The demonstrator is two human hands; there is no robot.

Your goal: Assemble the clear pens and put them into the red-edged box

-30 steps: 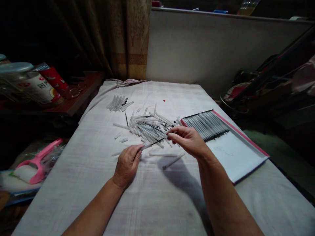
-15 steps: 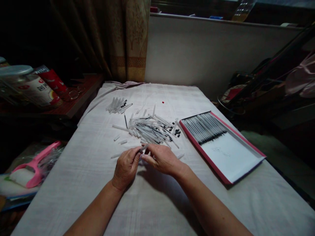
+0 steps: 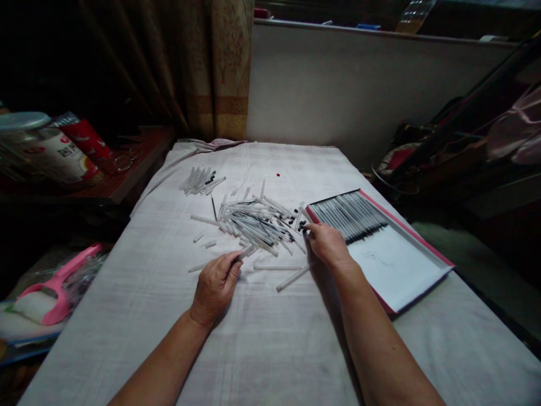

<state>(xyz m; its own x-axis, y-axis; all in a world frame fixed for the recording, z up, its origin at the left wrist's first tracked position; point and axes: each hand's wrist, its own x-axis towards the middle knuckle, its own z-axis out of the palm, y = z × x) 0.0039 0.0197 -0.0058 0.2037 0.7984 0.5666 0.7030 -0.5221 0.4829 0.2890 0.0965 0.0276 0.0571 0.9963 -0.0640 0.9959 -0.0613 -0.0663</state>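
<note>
With my left hand [image 3: 215, 285] pinched on a clear pen tube [image 3: 246, 252] at the pile's [image 3: 249, 221] near edge, my right hand [image 3: 327, 242] fingers the black caps [image 3: 302, 226] at its right edge, whether pinched or apart I cannot tell; I judge the next move needs a fine pinch on one cap.

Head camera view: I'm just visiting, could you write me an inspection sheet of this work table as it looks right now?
Surface: table under a pale cloth, wrinkled at the far edge.
Job's things: pile of clear tubes; small black caps beside it; red-rimmed tray with a row of pens.
Clutter: small bundle of tubes; loose tubes near the hands; tiny red bit.
Grips: left hand pinches one tube; right hand has fingertips at the small black caps, grip unclear.
Cables: nothing seen on the table.
Surroundings: curtain; jar by a side shelf; pink tool lower left; dim clutter at right.
</note>
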